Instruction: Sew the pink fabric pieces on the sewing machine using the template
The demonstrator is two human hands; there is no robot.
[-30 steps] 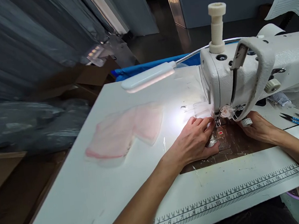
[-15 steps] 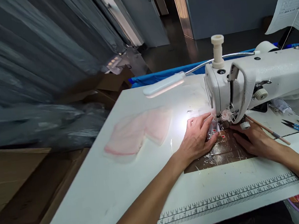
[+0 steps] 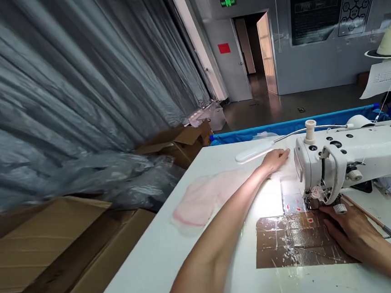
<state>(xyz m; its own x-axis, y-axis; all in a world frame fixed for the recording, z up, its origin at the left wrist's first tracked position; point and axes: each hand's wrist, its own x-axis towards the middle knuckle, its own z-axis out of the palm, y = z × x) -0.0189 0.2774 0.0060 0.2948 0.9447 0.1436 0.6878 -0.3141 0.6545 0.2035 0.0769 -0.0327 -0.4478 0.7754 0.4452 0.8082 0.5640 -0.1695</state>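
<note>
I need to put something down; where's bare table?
The widest bare patch of white table lies nearer you than the pink fabric, between the left forearm and the table's left edge. A narrower strip runs in front of the brown sheet. It's crowded around the sewing machine and right hand.

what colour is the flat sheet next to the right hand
The flat sheet beside the right hand is brown with shiny patches, clearest in the head view.
</note>
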